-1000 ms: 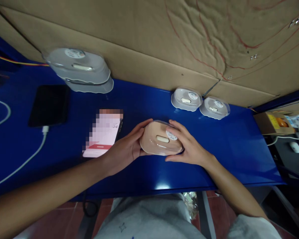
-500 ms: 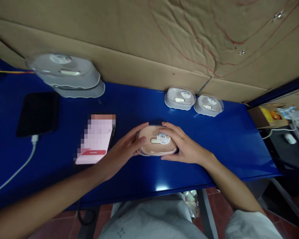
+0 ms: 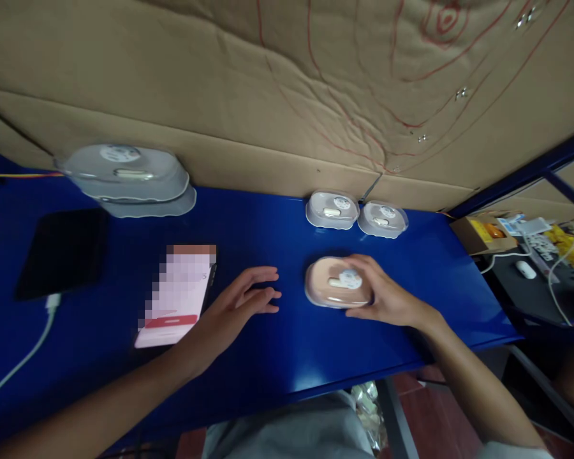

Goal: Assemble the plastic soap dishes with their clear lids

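Observation:
A peach oval container (image 3: 323, 292) with a clear lid, a white tab and a round label is over the blue table (image 3: 268, 223). My right hand (image 3: 387, 296) grips its right end, thumb at the near side and fingers at the far side. My left hand (image 3: 249, 296) is apart from the container, to its left, with fingers spread and nothing in them. A lit phone (image 3: 175, 306) lies left of my left hand, with my left forearm passing over its near corner.
Two small grey containers (image 3: 331, 211) (image 3: 385, 221) stand by the cardboard wall (image 3: 249, 153). Larger grey containers (image 3: 134, 185) are stacked at the back left. A black device (image 3: 64, 252) with a white cable lies left. A carton (image 3: 483, 239) and a mouse (image 3: 525, 269) are at the right.
My left hand has let go of the peach container and opened. My right hand has moved right with the container. The camera view has shifted, so the background sits lower.

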Tool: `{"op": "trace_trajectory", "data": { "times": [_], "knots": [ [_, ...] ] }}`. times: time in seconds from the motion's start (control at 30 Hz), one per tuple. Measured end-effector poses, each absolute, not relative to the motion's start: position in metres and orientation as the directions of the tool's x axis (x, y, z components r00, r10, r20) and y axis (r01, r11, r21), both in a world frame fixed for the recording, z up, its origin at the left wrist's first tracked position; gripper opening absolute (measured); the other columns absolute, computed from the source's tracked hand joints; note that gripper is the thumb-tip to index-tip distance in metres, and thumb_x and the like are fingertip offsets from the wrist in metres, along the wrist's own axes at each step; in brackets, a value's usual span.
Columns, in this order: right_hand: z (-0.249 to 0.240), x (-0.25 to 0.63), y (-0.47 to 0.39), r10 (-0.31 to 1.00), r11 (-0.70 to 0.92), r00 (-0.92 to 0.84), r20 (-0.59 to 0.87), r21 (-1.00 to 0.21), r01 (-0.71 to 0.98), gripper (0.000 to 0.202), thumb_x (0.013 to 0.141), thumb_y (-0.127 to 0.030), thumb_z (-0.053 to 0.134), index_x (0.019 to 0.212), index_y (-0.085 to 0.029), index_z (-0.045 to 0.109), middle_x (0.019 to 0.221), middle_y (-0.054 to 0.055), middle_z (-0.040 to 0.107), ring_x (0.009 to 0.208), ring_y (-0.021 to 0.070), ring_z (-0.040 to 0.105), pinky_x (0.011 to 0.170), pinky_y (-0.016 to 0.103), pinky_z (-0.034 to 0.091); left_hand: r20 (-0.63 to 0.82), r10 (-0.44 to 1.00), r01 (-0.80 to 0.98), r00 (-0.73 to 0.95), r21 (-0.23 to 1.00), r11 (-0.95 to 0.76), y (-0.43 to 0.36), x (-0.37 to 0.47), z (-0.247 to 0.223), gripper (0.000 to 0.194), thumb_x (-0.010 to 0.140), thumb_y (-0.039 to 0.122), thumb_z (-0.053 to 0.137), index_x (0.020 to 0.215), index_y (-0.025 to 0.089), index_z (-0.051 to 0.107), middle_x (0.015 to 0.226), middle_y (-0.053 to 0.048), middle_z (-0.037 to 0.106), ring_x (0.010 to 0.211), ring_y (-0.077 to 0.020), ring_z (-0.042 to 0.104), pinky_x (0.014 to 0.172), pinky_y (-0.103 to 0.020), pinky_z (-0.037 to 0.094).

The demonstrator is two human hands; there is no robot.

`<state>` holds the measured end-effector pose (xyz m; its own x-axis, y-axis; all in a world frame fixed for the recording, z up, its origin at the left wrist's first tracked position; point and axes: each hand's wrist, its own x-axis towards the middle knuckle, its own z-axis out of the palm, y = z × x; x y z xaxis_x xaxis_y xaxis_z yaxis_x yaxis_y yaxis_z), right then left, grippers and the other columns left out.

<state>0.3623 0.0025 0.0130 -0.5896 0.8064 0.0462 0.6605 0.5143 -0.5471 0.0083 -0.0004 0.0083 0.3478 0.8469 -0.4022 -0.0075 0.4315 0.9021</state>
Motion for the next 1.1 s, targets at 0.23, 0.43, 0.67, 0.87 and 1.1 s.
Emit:
{"op": "trace_trajectory", "data": {
  "times": [0.23,0.43,0.67,0.87,1.1],
  "knots": [
    [0.011,0.514,-0.034,0.981,0.194,-0.184,0.063,-0.241,0.951,0.085,0.096,-0.053,0.071,0.169,-0.034,0.031,0.173,0.015,0.034,0.162,0.0421,0.032,0.127,0.068,0.036,-0.401,0.865,0.115,0.302,0.916,0.385,0.003,0.007,0.014,0.043,0.094,0.060,0.068,0.122,0.028,0.070,0.115,-0.007,0.075,0.091,-0.0284,0.074,0.102,-0.052,0.053],
    [-0.002,0.606,0.008,0.967,0.094,-0.035,0.251,-0.226,0.969,0.069,0.098,-0.057,0.064,0.156,-0.022,0.054,0.160,0.029,0.051,0.158,0.0448,0.040,0.125,0.062,0.036,-0.341,0.870,0.165,0.355,0.939,0.301,0.000,0.008,0.009,0.041,0.095,0.059,0.067,0.122,0.028,0.070,0.111,-0.006,0.074,0.094,-0.0271,0.073,0.095,-0.045,0.055],
    [-0.003,0.589,0.075,0.963,0.167,-0.107,0.245,-0.237,0.957,0.064,0.092,-0.047,0.062,0.150,-0.019,0.059,0.158,0.024,0.057,0.158,0.0437,0.042,0.127,0.066,0.034,-0.288,0.865,0.201,0.412,0.954,0.222,0.002,0.006,0.004,0.034,0.098,0.055,0.064,0.118,0.028,0.071,0.109,-0.005,0.074,0.090,-0.0254,0.075,0.091,-0.043,0.057],
    [-0.006,0.543,0.102,0.978,0.136,-0.095,0.188,-0.218,0.966,0.078,0.091,-0.047,0.059,0.162,-0.019,0.045,0.170,0.020,0.044,0.163,0.0438,0.032,0.128,0.075,0.024,-0.263,0.859,0.174,0.439,0.963,0.206,0.003,0.006,0.006,0.031,0.097,0.051,0.064,0.113,0.027,0.073,0.105,-0.004,0.072,0.088,-0.0238,0.073,0.089,-0.041,0.058],
    [0.009,0.400,0.113,0.885,0.378,-0.289,0.364,-0.200,0.904,0.081,0.103,-0.058,0.055,0.172,-0.028,0.023,0.179,0.016,0.027,0.167,0.0379,0.021,0.129,0.072,0.017,-0.209,0.866,0.132,0.455,0.977,0.167,0.000,0.007,-0.003,0.026,0.103,0.047,0.060,0.114,0.026,0.071,0.117,-0.006,0.068,0.097,-0.0229,0.071,0.087,-0.038,0.059]
  ]
}}
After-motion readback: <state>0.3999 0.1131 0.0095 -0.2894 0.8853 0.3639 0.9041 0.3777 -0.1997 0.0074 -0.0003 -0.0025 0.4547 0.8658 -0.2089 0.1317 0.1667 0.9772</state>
